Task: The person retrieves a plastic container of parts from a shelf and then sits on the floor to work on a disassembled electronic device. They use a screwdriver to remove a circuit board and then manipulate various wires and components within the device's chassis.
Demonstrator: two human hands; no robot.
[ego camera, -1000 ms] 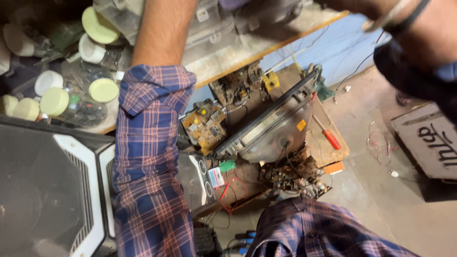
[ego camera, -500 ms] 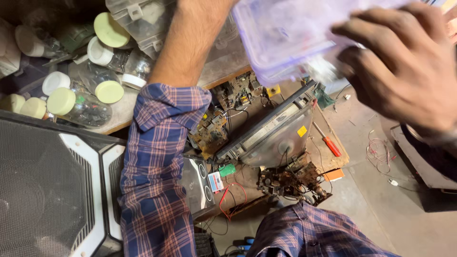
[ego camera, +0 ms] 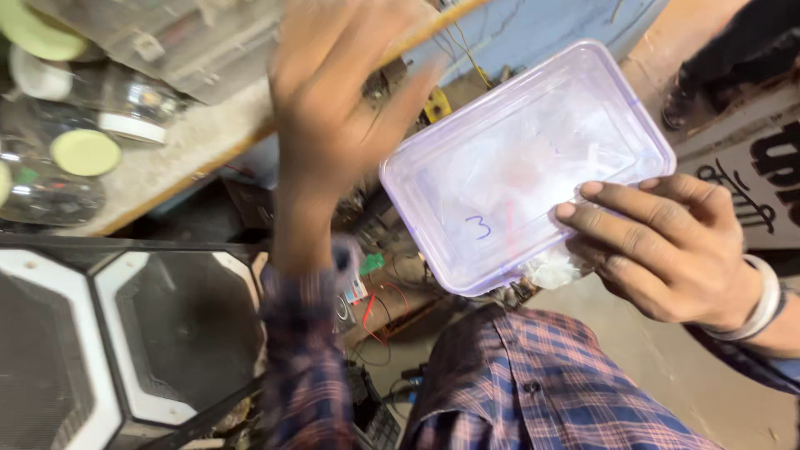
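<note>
A clear, purple-tinted plastic box (ego camera: 525, 167), lid on, tilted, held aloft, perhaps holding white scraps.

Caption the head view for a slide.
Right hand grips a translucent lidded plastic box while the blurred left hand hovers beside it above cluttered electronics.

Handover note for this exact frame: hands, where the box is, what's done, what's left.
Right hand: grips the clear lidded plastic box at its lower right edge, thumb and fingers on the lid, box held in the air.
Left hand: raised beside the box, blurred, open, holding nothing; whether it touches the box cannot be told.
Done: box is off any surface, lid on.
Left: lid not opened; contents look like white, crumpled material, unclear.
Below: circuit boards and wires on the floor.
</note>
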